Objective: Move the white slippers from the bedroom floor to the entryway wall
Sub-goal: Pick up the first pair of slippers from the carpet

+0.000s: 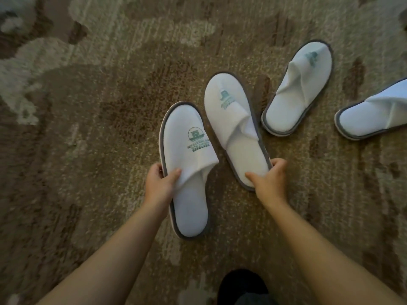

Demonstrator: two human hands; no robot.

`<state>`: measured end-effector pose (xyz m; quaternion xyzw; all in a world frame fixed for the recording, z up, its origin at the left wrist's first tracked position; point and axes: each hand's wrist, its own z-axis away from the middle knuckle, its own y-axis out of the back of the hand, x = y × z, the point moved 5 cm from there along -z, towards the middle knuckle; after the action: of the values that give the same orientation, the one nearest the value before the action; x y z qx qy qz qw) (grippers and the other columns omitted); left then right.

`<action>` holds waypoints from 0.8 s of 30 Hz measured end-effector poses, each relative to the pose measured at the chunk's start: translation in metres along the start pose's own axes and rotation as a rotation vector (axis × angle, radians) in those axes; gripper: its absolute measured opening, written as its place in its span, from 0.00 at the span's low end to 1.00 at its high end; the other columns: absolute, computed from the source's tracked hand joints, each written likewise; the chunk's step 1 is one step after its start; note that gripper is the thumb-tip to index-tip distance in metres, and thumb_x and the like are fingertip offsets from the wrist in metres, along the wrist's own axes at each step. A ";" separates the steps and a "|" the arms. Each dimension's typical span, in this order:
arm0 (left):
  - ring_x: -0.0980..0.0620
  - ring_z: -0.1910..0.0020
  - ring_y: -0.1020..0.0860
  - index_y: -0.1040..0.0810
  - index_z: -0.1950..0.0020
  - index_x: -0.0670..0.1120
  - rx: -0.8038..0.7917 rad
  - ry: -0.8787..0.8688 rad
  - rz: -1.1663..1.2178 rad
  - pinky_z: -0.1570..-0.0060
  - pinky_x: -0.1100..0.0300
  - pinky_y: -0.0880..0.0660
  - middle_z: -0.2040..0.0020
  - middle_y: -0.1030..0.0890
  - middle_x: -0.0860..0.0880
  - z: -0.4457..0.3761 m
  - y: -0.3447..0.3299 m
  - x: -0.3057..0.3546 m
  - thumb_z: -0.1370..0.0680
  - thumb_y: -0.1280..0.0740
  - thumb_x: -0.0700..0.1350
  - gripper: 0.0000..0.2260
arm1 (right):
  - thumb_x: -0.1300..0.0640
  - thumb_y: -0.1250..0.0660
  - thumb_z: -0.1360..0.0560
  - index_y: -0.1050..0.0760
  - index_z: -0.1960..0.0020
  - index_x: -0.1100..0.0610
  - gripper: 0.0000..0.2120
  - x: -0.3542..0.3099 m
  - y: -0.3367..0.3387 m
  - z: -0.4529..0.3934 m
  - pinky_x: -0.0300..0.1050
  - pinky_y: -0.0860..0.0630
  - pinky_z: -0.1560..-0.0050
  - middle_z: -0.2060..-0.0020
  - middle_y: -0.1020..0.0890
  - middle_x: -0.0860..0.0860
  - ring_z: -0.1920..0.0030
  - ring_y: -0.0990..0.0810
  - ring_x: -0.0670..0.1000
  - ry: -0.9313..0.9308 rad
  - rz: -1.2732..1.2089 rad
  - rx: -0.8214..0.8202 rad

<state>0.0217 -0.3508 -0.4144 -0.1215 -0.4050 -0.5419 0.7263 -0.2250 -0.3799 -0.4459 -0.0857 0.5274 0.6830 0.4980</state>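
Several white slippers with grey soles and green logos are on a patterned brown carpet. My left hand (159,183) grips the left edge and upper of the nearest slipper (187,155), which looks raised off the carpet. My right hand (267,177) pinches the heel end of a second slipper (231,124), thumb inside and fingers around the sole edge. A third slipper (297,91) lies to the right, toe pointing away. A fourth slipper (374,108) is cut off by the right edge.
The carpet (88,128) stretches out all around in brown and beige patches. A dark shape, perhaps my foot or clothing (242,287), shows at the bottom centre.
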 end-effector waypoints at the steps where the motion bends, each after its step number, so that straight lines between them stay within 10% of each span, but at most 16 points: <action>1: 0.44 0.50 0.24 0.30 0.51 0.45 -0.001 -0.004 0.008 0.47 0.47 0.25 0.51 0.24 0.45 0.001 0.002 0.004 0.28 0.34 0.39 0.08 | 0.61 0.27 0.36 0.38 0.52 0.57 0.21 -0.005 0.001 0.002 0.45 0.32 0.54 0.54 0.28 0.53 0.53 0.28 0.55 0.036 -0.047 -0.011; 11: 0.47 0.53 0.23 0.30 0.60 0.52 0.012 -0.065 0.026 0.48 0.48 0.25 0.58 0.23 0.52 0.120 0.058 0.153 0.27 0.34 0.40 0.08 | 0.63 0.34 0.29 0.35 0.50 0.56 0.13 -0.158 0.132 0.092 0.21 0.34 0.67 0.57 0.28 0.47 0.57 0.29 0.45 0.186 -0.307 0.006; 15: 0.48 0.54 0.23 0.29 0.53 0.47 -0.017 -0.152 -0.028 0.53 0.51 0.25 0.57 0.23 0.52 0.206 0.074 0.278 0.27 0.34 0.40 0.06 | 0.61 0.35 0.28 0.32 0.42 0.62 0.16 -0.256 0.243 0.139 0.36 0.32 0.55 0.50 0.27 0.52 0.50 0.28 0.49 0.160 -0.330 -0.033; 24: 0.52 0.61 0.25 0.29 0.56 0.48 -0.139 -0.345 -0.005 0.57 0.52 0.25 0.60 0.24 0.51 0.360 0.049 0.523 0.27 0.34 0.40 0.04 | 0.61 0.34 0.29 0.32 0.50 0.56 0.11 -0.402 0.462 0.203 0.20 0.33 0.72 0.57 0.26 0.50 0.60 0.27 0.45 0.176 -0.437 0.070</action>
<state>-0.0548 -0.4708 0.2058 -0.2617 -0.4854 -0.5415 0.6346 -0.3015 -0.4291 0.1932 -0.2397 0.5610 0.5304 0.5886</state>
